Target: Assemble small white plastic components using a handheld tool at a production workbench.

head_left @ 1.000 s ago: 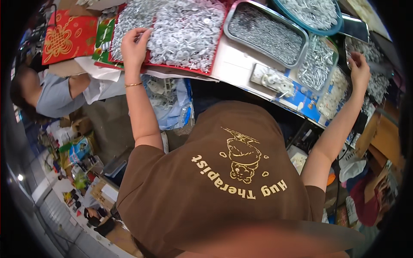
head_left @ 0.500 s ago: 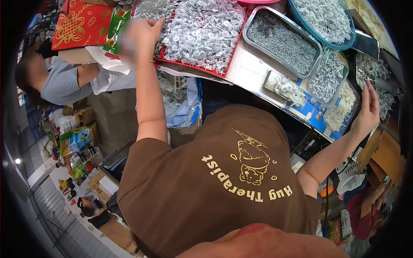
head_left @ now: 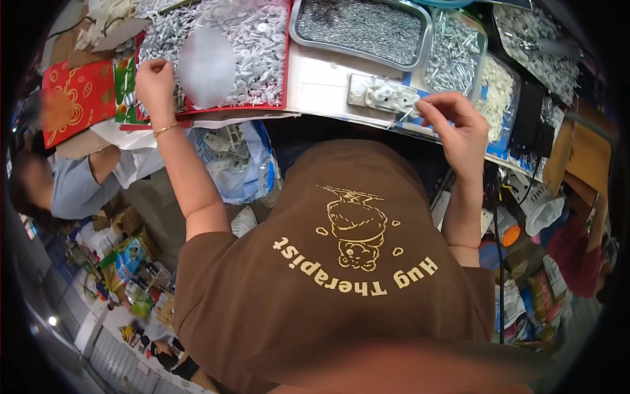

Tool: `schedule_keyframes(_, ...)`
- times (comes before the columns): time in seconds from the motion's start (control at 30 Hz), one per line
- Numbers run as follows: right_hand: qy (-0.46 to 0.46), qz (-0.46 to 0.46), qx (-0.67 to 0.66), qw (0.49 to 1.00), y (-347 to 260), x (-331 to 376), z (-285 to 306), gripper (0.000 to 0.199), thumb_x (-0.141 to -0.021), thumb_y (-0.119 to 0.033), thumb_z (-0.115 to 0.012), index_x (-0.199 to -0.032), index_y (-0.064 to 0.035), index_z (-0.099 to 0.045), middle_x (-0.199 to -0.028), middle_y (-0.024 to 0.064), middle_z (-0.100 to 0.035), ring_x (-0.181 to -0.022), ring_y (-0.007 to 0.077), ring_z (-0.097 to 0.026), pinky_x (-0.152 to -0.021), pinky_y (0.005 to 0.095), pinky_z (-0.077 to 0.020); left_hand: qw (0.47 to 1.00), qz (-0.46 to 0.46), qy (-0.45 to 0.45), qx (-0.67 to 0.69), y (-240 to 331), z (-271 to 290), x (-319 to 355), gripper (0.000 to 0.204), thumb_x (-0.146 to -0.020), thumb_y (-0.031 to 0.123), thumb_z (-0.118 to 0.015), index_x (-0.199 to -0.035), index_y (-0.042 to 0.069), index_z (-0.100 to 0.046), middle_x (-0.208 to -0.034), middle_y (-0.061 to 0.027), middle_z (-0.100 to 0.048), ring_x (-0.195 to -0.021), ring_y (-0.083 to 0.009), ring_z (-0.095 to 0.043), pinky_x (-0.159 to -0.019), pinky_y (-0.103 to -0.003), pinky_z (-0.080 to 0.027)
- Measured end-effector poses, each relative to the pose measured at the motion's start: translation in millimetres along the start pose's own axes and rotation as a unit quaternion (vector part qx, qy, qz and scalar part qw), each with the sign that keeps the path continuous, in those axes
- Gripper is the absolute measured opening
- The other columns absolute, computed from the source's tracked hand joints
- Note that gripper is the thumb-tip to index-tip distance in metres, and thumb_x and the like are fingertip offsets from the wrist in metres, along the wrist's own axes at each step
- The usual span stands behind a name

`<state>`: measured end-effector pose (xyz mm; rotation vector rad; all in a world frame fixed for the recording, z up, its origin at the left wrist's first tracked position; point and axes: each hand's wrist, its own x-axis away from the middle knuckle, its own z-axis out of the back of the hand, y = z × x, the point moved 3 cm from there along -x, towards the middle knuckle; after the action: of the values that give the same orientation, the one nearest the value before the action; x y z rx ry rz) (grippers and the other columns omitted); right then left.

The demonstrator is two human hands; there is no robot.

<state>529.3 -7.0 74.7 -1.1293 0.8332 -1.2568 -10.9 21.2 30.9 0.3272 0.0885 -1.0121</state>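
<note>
My left hand [head_left: 155, 88], fingers curled together, is at the left end of a red tray [head_left: 287, 56] heaped with white plastic discs on metal nails [head_left: 256, 49]. What it may hold is too small to make out. At the table's front edge my right hand [head_left: 462, 128] pinches a small thin piece between thumb and forefinger. Its fingertips are beside a white fixture block [head_left: 384, 95]. Loose metal nails [head_left: 451, 56] lie in a clear tray behind that hand. A metal tray [head_left: 361, 29] of small metal pins stands behind the block.
Cream plastic pieces [head_left: 499, 88] fill a tray on the right, with more parts [head_left: 538, 46] behind. A blue-white plastic bag [head_left: 239, 161] of parts hangs below the table edge. Another person's grey sleeve [head_left: 85, 187] is at the left, near a red box [head_left: 79, 98].
My right hand has come left from the far-right parts to the white block. My left hand has lowered at the tray's left end. The whole view has shifted.
</note>
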Motion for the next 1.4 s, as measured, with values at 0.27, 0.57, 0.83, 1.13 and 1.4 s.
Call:
schedule_keyframes(0.27, -0.006, 0.095, 0.140, 0.986, 4, 7, -17, 0.007, -0.089, -0.005, -0.074, -0.094, -0.0009, -0.073, -0.082, 0.0047, -0.074, -0.069, 0.0102, -0.070, -0.057, 0.0235, -0.0522, 0.730, 0.095, -0.172, 0.654, 24, 17, 25, 0.040, -0.097, 0.005, -0.066, -0.134, -0.004, -0.054, -0.105, -0.0101, -0.066, -0.091, -0.0151, -0.063, -0.081, -0.026, -0.051)
schedule_keyframes(0.57, -0.044, 0.165, 0.279, 0.945, -3, -8, -29, 0.011, -0.089, -0.013, -0.075, -0.097, -0.0055, -0.072, -0.076, 0.0068, -0.072, -0.060, 0.0157, -0.069, -0.055, 0.0256, -0.0519, 0.779, -0.017, -0.169, 0.603, 138, 22, 86, 0.022, -0.099, 0.010, -0.063, -0.117, -0.002, -0.070, -0.104, -0.0118, -0.074, -0.090, -0.0153, -0.071, -0.078, -0.025, -0.057)
schedule_keyframes(0.83, -0.043, 0.140, 0.261, 0.954, -2, -8, -30, 0.012, -0.090, -0.014, -0.075, -0.098, -0.0058, -0.071, -0.069, 0.0066, -0.070, -0.057, 0.0149, -0.068, -0.053, 0.0259, -0.0514, 0.733, -0.159, -0.287, 0.597, 240, 8, 182, 0.017, -0.088, 0.001, -0.074, -0.104, -0.003, -0.071, -0.096, -0.0090, -0.075, -0.090, -0.0143, -0.073, -0.083, -0.027, -0.059)
schedule_keyframes(1.13, -0.044, 0.132, 0.254, 0.957, 0, -9, -29, 0.013, -0.089, -0.014, -0.075, -0.098, -0.0058, -0.071, -0.072, 0.0069, -0.071, -0.058, 0.0145, -0.069, -0.054, 0.0262, -0.0520, 0.781, -0.228, -0.244, 0.527, 245, -5, 200, 0.015, -0.089, -0.002, -0.072, -0.104, -0.004, -0.071, -0.098, -0.0092, -0.076, -0.090, -0.0136, -0.073, -0.080, -0.025, -0.059)
schedule_keyframes(1.4, -0.046, 0.146, 0.273, 0.950, -2, -10, -26, 0.013, -0.089, -0.016, -0.075, -0.097, -0.0072, -0.071, -0.076, 0.0083, -0.072, -0.060, 0.0186, -0.070, -0.055, 0.0283, -0.0529, 0.792, -0.335, -0.198, 0.470, 250, 1, 198, 0.022, -0.081, -0.004, -0.075, -0.103, 0.000, -0.072, -0.100, -0.0129, -0.074, -0.088, -0.0246, -0.073, -0.077, -0.031, -0.058)
